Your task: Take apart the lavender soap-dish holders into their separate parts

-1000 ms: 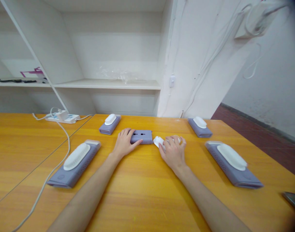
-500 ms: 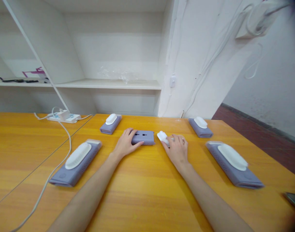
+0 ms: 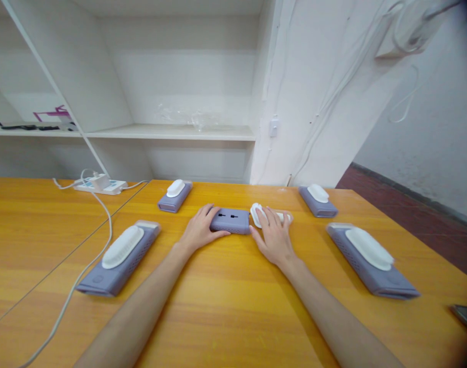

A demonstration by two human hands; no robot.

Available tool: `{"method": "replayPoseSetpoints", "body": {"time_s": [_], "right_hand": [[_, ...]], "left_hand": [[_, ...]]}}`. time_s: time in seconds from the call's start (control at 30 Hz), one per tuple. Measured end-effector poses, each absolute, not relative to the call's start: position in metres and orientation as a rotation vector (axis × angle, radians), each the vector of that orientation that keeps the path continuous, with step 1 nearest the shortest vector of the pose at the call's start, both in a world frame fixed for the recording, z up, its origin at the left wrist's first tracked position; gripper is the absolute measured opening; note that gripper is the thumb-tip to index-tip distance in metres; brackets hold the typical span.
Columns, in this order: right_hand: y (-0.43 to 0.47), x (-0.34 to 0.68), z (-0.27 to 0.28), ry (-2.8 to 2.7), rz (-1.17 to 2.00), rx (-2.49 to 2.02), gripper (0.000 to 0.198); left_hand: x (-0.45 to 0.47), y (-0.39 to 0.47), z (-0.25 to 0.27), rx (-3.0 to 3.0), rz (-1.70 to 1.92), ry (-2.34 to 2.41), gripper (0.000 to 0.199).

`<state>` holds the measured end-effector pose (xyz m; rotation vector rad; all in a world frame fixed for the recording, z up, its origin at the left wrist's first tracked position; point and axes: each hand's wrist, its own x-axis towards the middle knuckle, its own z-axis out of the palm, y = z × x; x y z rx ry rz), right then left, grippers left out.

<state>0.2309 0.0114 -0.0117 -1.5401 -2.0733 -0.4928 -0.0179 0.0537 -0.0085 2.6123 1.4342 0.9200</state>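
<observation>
Steadying purple case (image 3: pixel 233 223) seems step in hand: case gripped at left end by left hand (image 3: pixel 198 227), near back edge of desk (image 3: pixel 226 306). White piece (image 3: pixel 254 212) partly covered by right hand (image 3: pixel 274 236), fingers spread; grip cannot be told. Secure right-hand hold seems called for.

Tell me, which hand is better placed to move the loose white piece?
Probably the right hand: it lies over the loose white piece, while the left hand holds the middle purple case.

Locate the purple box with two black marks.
Near the head view's centre, the purple box lies on the table between the left hand, gripping it, and the right hand.
</observation>
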Motion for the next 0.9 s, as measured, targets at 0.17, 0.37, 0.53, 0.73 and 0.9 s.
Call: {"method": "replayPoseSetpoints", "body": {"time_s": [0.17,0.37,0.53,0.73,0.9], "right_hand": [[0.005,0.223,-0.006,-2.188,-0.373,-1.284,0.081],[0.004,0.226,-0.006,-2.202,-0.181,-1.215,0.083],[0.001,0.226,-0.006,-2.169,-0.167,-1.18,0.078],[0.0,0.228,-0.003,-2.112,-0.297,-1.043,0.072],[0.0,0.227,-0.003,-1.941,-0.405,-0.974,0.08]], "left_hand": [[-0.012,0.048,-0.003,2.698,1.02,1.305,0.074],[-0.001,0.038,-0.002,2.657,1.26,1.121,0.062],[0.008,0.035,-0.002,2.322,1.384,1.223,0.041],[0.009,0.045,-0.001,1.898,1.263,1.206,0.038],[0.003,0.049,0.004,1.475,1.046,0.951,0.051]]}}
